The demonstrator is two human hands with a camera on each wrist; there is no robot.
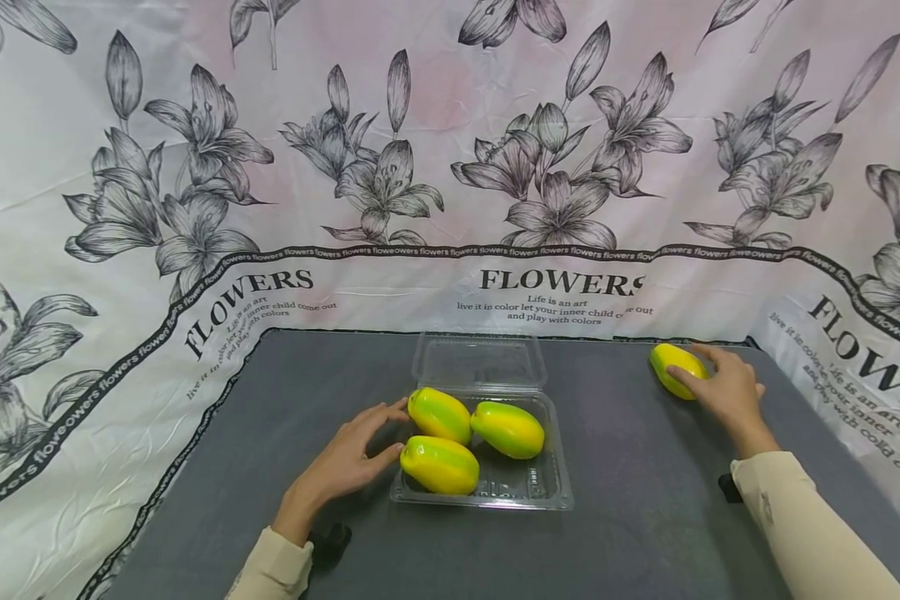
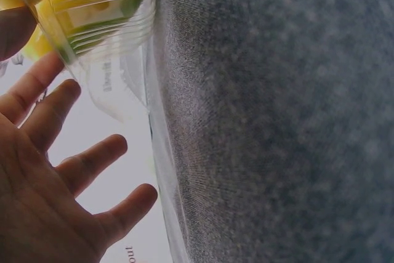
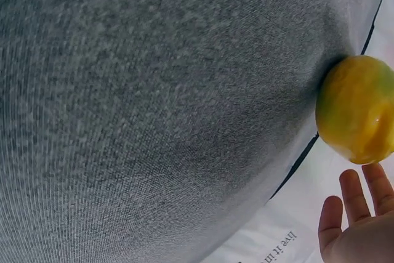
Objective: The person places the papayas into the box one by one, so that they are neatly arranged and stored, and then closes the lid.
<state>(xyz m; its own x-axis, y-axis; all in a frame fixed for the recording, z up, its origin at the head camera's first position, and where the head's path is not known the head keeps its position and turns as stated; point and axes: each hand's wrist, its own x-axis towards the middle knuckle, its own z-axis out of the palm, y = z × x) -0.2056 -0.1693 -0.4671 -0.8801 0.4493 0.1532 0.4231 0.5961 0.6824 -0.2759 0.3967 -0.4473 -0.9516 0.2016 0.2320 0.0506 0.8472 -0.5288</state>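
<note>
Three yellow-green papayas (image 1: pixel 439 465) lie in a clear plastic clamshell box (image 1: pixel 551 492), whose lid (image 1: pixel 480 363) is laid back behind it. My left hand (image 1: pixel 352 450) is at the box's left side, fingers spread, with thumb and forefinger close to two of the papayas. In the left wrist view, the left hand (image 2: pixel 55 177) has its fingertips by the clear box wall. Another papaya (image 1: pixel 671 367) lies on the table at the far right. Beside it is my right hand (image 1: pixel 727 387), thumb in front and fingers behind. The right wrist view shows extended fingers just beside that papaya (image 3: pixel 357 109).
A dark grey cloth (image 1: pixel 615 533) covers the table. White fabric (image 1: pixel 390 292) with printed flowers and lettering hangs along the back and both sides, close behind the right-hand papaya. A dark strap piece (image 1: pixel 333 542) shows under the left wrist.
</note>
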